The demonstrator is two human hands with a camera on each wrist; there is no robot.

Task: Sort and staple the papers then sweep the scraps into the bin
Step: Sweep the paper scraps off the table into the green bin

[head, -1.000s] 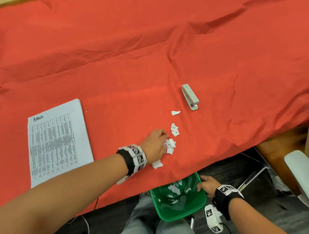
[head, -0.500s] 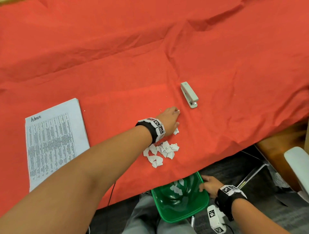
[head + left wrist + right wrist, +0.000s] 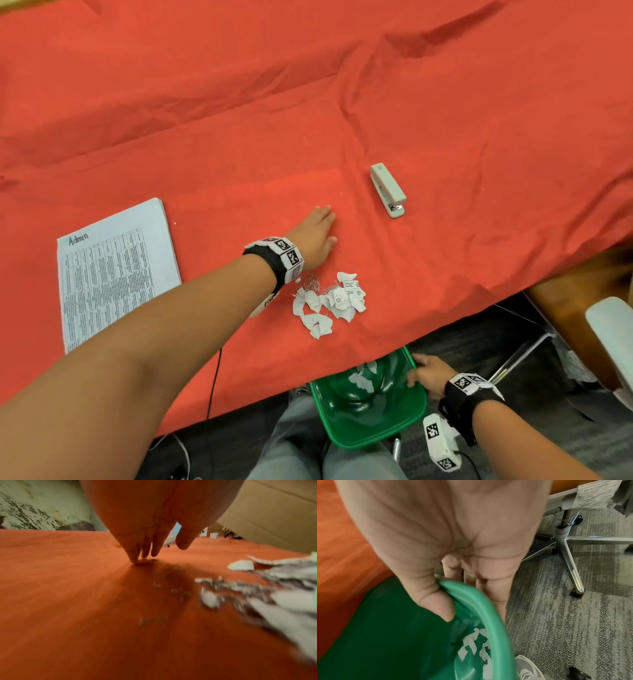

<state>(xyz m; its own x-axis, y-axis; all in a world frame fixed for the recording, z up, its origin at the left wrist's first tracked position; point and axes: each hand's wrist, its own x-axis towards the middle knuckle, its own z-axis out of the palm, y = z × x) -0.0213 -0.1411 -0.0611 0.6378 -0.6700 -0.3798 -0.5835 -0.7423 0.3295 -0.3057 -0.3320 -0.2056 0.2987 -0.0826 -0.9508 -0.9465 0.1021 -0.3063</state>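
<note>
Torn white paper scraps [image 3: 329, 303] lie heaped with loose staples near the front edge of the red tablecloth [image 3: 342, 102]. My left hand [image 3: 317, 231] lies beyond the heap, fingers straight, their tips touching the cloth [image 3: 135, 559]. Blurred scraps [image 3: 274, 588] show at the right in the left wrist view. My right hand [image 3: 424, 375] grips the rim of the green bin [image 3: 373, 431] held below the table edge, thumb inside and fingers outside [image 3: 447, 609]. Several scraps [image 3: 476, 647] lie in the bin. The printed paper stack [image 3: 116, 270] lies at the left.
A grey stapler [image 3: 388, 190] lies on the cloth to the right of my left hand. An office chair base [image 3: 565, 545] stands on the carpet to the right. My legs and a shoe [image 3: 527, 668] are under the bin.
My left hand moved away from the table edge, dragged the outlying scraps into the heap, then shifted left past it. The right hand kept holding the bin.
</note>
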